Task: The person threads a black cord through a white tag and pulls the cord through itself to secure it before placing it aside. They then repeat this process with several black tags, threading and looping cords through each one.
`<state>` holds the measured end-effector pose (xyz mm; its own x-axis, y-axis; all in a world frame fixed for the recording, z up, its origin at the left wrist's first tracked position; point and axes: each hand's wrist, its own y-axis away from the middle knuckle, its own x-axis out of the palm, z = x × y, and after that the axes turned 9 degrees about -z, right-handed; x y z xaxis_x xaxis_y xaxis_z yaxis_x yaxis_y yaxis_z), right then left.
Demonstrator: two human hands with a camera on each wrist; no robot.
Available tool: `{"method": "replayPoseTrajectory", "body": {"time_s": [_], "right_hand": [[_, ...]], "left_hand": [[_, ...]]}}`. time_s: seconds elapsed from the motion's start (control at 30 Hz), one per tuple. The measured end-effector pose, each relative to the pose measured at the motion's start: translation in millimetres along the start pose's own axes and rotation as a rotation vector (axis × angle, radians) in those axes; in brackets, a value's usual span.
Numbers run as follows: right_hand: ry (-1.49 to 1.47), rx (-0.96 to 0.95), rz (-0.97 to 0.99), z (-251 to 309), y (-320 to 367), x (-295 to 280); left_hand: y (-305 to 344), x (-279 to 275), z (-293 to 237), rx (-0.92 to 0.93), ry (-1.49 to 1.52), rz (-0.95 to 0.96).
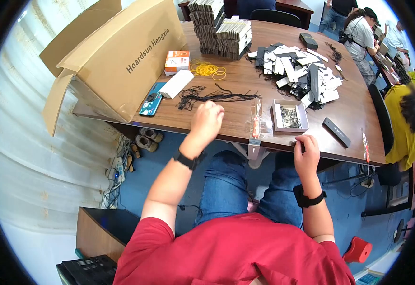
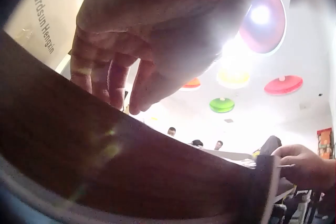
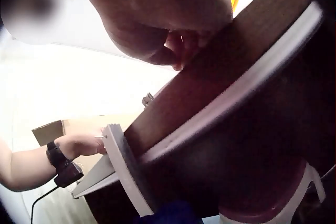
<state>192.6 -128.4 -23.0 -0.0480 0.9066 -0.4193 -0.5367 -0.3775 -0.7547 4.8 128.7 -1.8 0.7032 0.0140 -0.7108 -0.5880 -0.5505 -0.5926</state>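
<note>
In the head view my left hand (image 1: 206,121) hangs over the table's near side, just below a tangle of black cords (image 1: 217,97). Its fingers point down, loosely bent, and the left wrist view shows nothing between the fingers (image 2: 116,79). My right hand (image 1: 308,154) is at the table's front edge, thumb and fingers bent toward each other; I cannot tell if it pinches anything. Just beyond it stands an open white box (image 1: 303,119) with small black-and-white pieces inside. A clear plastic bag (image 1: 256,118) with an orange item lies between the hands.
A large cardboard box (image 1: 122,61) stands at left, near a phone (image 1: 150,103), a white box (image 1: 177,84) and yellow rubber bands (image 1: 208,70). Farther back are stacked bundles (image 1: 233,35) and a heap of white and black strips (image 1: 302,71). A black bar (image 1: 336,132) lies right.
</note>
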Motion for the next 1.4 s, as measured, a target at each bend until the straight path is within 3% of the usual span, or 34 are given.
{"method": "replayPoseTrajectory", "body": {"time_s": [0.13,0.27,0.3,0.4,0.53,0.77,0.9,1.07,1.27,1.4], "right_hand": [[-0.041,0.025,-0.051,-11.2,3.6,7.5],[-0.042,-0.015,-0.081,-8.9,5.1,6.9],[-0.044,-0.016,-0.084,-9.2,4.3,7.4],[-0.041,-0.025,-0.092,-9.2,4.0,7.6],[-0.047,-0.056,-0.099,-8.1,4.6,4.3],[-0.131,-0.053,0.010,16.4,-15.0,1.7],[-0.162,-0.025,0.259,50.3,-34.2,14.6],[-0.056,-0.043,0.372,61.8,-48.5,47.7],[0.044,-0.006,0.575,72.2,-50.4,70.7],[0.064,0.036,0.570,74.7,-52.8,78.1]], "left_hand": [[-48.4,-1.6,6.7,-0.125,-0.216,0.269],[-96.2,13.0,18.5,-0.108,-0.282,0.263],[-104.4,12.6,10.8,-0.171,-0.279,0.374],[-107.5,28.2,-3.7,-0.083,-0.416,0.533],[-99.2,39.1,-3.9,0.062,-0.222,0.627],[-78.0,24.9,-0.7,0.246,-0.079,0.487],[-62.8,19.6,8.5,0.277,0.068,0.446],[-44.5,10.6,16.9,0.452,0.091,0.405],[-25.7,-6.5,18.8,0.450,0.123,0.364],[-15.6,-2.6,12.4,0.439,0.139,0.267]]}}
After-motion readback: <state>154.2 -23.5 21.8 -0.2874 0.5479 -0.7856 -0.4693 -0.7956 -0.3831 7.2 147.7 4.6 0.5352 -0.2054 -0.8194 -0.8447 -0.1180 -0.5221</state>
